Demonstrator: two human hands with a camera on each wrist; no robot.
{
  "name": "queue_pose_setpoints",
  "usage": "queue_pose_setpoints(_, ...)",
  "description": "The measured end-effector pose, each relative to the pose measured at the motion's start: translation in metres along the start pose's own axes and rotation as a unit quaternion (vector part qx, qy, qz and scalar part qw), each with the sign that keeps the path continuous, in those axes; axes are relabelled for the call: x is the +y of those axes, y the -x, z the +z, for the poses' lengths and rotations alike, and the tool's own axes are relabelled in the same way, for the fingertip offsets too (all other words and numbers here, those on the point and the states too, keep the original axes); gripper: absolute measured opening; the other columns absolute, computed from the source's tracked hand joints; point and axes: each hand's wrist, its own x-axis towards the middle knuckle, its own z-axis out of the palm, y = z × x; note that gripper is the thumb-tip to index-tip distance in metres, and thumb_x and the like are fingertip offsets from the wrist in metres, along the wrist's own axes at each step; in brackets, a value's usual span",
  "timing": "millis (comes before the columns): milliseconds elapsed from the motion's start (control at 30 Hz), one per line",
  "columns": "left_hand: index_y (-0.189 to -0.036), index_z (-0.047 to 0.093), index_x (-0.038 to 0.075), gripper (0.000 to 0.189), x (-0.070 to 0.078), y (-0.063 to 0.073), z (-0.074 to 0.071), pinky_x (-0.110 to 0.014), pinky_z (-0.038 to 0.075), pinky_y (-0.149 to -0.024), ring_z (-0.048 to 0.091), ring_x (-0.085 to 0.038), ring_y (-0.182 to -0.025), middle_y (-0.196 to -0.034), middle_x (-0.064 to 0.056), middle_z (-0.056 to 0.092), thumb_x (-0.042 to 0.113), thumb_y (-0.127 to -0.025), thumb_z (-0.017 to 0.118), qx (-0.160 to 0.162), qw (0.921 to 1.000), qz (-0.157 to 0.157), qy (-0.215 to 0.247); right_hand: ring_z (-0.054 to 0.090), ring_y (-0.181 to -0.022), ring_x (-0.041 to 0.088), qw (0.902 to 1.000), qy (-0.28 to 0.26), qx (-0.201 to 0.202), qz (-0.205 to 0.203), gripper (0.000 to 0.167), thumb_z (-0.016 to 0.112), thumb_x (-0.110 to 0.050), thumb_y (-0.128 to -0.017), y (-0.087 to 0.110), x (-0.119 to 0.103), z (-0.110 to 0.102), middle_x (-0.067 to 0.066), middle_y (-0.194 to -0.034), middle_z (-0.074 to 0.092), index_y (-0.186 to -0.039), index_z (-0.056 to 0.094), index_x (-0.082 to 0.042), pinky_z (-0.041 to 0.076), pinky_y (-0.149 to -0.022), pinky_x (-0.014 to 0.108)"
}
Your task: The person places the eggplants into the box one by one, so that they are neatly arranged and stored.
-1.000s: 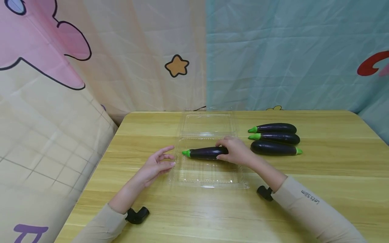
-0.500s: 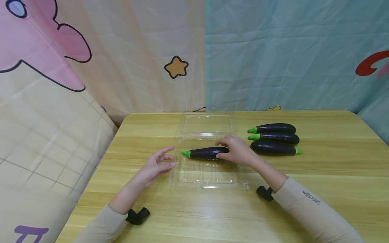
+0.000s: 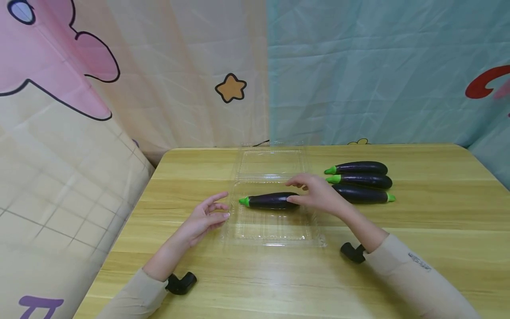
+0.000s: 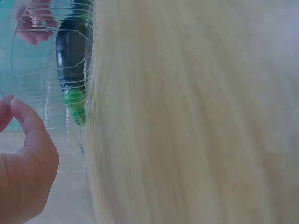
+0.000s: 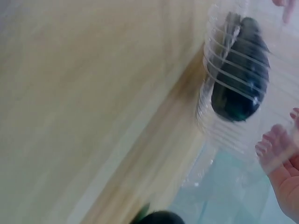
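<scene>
A clear plastic clamshell container (image 3: 275, 228) lies with its lid folded back on the table. Inside its base is a dark purple eggplant (image 3: 267, 201), green stem pointing left. My left hand (image 3: 205, 219) is at the container's left rim; in the left wrist view thumb and fingertip pinch that edge. Over the eggplant's thick right end is my right hand (image 3: 318, 195), fingers loosely bent and spread. In the right wrist view, that hand (image 5: 285, 163) stands apart from the eggplant (image 5: 243, 74), seen through the ribbed plastic wall.
Three more eggplants lie side by side right of the container: a back one (image 3: 362, 167), a middle one (image 3: 366, 180) and a front one (image 3: 360, 194) with its stem to the right. Behind the wooden table (image 3: 279, 283) hangs a printed curtain (image 3: 191, 88).
My right hand has let go of the eggplant in the container and moved slightly up and to the right. The left hand and container stay where they were.
</scene>
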Motion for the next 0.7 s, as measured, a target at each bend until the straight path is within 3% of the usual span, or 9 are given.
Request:
queue_pose_setpoints(400, -0.145, 0.026, 0.001, 0.065, 0.0, 0.0, 0.0, -0.019, 0.049, -0.069, 0.057, -0.01, -0.08, -0.111, -0.013, 0.047, -0.004, -0.087, 0.056, -0.002, 1.0, -0.001, 0.004, 0.058, -0.095, 0.03, 0.9987, 0.0, 0.051, 0.009, 0.036, 0.074, -0.017, -0.08, 0.023, 0.016, -0.027, 0.012, -0.108, 0.064, -0.112, 0.065, -0.003, 0.052, -0.078, 0.043)
queue_pose_setpoints(700, -0.145, 0.025, 0.001, 0.065, 0.0, 0.0, -0.001, -0.019, 0.048, -0.069, 0.056, -0.009, -0.08, -0.112, -0.013, 0.047, -0.004, -0.088, 0.056, -0.003, 1.0, 0.0, 0.0, 0.057, -0.097, 0.029, 0.9978, 0.008, 0.061, 0.023, 0.037, 0.072, -0.021, -0.082, 0.047, 0.027, -0.046, 0.012, -0.108, 0.062, -0.113, 0.064, -0.003, 0.051, -0.079, 0.043)
